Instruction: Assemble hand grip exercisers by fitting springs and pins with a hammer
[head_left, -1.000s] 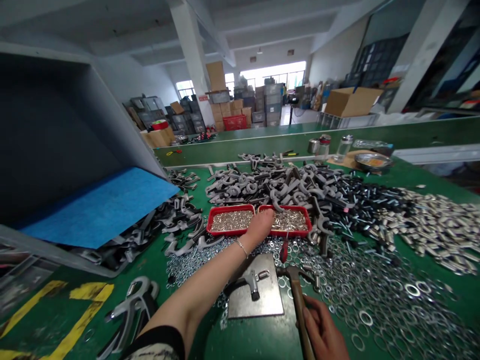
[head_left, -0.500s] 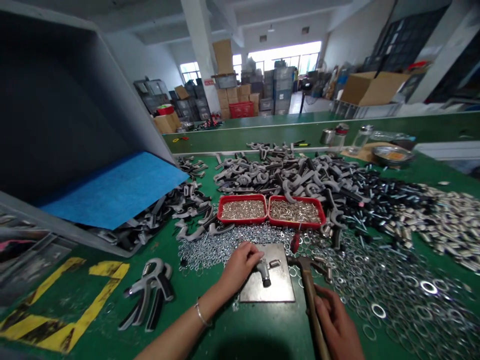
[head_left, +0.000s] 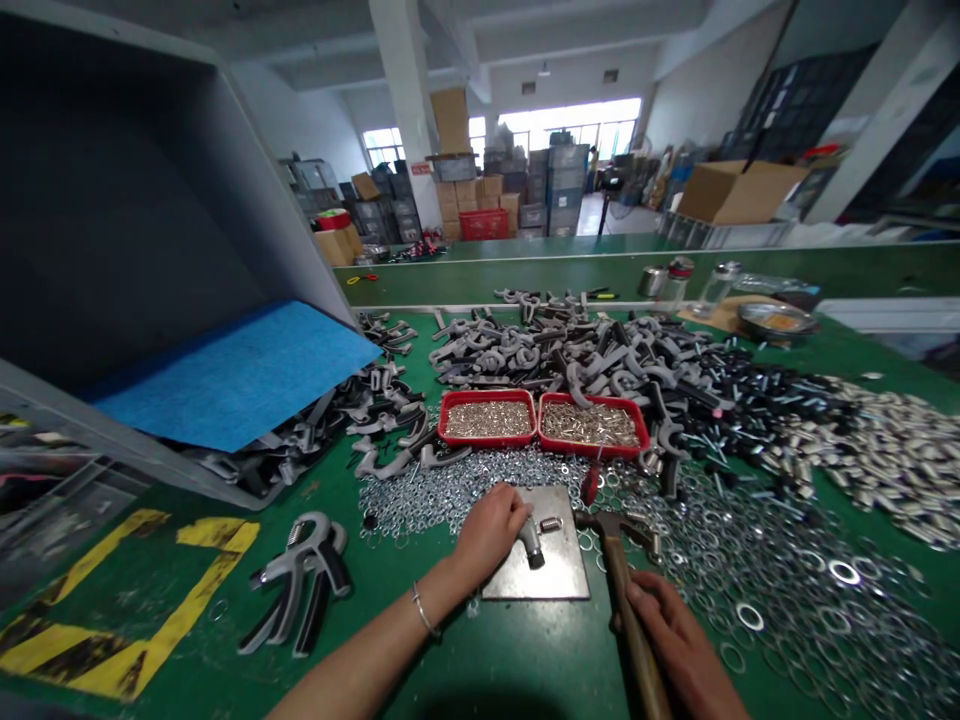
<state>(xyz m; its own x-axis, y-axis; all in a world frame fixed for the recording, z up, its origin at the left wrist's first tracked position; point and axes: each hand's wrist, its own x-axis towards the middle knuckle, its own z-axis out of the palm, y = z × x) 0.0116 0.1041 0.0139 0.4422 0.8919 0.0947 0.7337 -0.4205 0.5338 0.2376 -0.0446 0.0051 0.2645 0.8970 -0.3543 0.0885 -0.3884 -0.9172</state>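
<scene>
My left hand is closed on a grey hand-gripper part that lies on a flat steel plate on the green table. My right hand grips the wooden handle of a hammer; its metal head rests at the plate's right edge. Two red trays of small metal pins stand just beyond the plate. Loose washers cover the table around and to the right of the plate.
A finished grey-and-black hand gripper lies to the left. A tilted grey bin with a blue sheet spills parts at the left. Behind the trays are piles of grey handles, black screws and metal sleeves. Jars and a metal dish stand far right.
My left hand came back from the red tray of pins to the part on the steel plate and closed on it. The hammer stayed in my right hand.
</scene>
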